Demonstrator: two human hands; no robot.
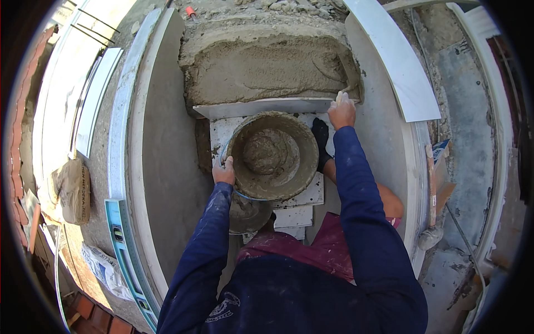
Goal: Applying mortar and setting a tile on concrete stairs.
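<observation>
My left hand (224, 171) is closed on the rim of a round, mortar-smeared bucket (307, 142), beside its thin blue handle. Wet grey mortar (267, 151) is heaped inside. Farther off, my right hand (341, 110) grips a trowel (350, 72); its mortar-coated blade lies against the right end of a wide mortar bed (261, 69), and its handle is mostly covered by my fingers. Along the near edge of the bed stands a pale tile riser (267, 107). White tiled steps (303, 192) lie under the bucket.
Grey side walls (167, 139) flank the steps. A blue spirit level (125, 250) leans at the left, near a cement bag (72, 192). A long white tile slab (397, 61) rests atop the right wall, with a wooden-handled hammer (431, 195) nearer me. A second bucket (247, 216) sits below the first.
</observation>
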